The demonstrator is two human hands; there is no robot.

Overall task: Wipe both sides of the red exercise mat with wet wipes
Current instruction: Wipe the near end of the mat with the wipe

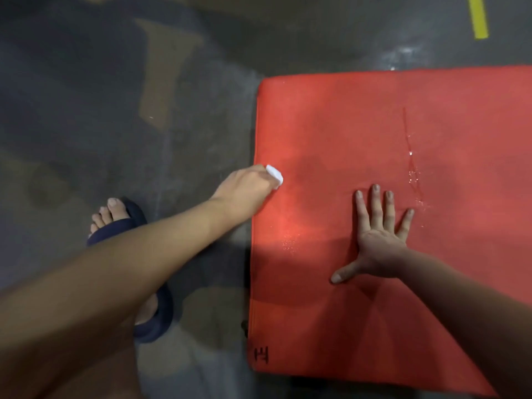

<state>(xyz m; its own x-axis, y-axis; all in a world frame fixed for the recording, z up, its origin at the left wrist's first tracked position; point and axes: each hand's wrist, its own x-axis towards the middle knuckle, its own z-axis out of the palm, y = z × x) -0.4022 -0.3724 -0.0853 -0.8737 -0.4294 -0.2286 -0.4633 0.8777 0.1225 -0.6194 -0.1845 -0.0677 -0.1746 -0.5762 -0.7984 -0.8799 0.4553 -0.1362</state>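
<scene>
Red foam exercise mat point(359, 125) lies flat on the mottled grey concrete floor point(115, 110). Its left edge and both left corners are in view; the right side runs out of frame.

Left hand point(247, 191): at the mat's left edge, about halfway along it. The grip is clamped on a bunched white wet wipe point(275, 175), with the fingers curled round it. The wipe sticks out past the knuckles and sits on the mat surface just inside the edge.

Right hand point(380, 243): palm down on the mat, well inside the edge. The grip is apart, with fingers straight and spread, the thumb out to the left, and nothing held.

Mat surface: thin wet streak with shiny droplets point(413, 171) beyond and just right of my right fingertips. Small patch of fine droplets point(289, 244) between the two hands. Small black mark point(261, 354) at the near left corner; can't read it.

On the floor left of the mat: my foot in a dark blue slide sandal point(115, 228), partly hidden under my left forearm. Strip of yellow tape point(478, 17) on the floor beyond the mat's far edge, well apart from it.
</scene>
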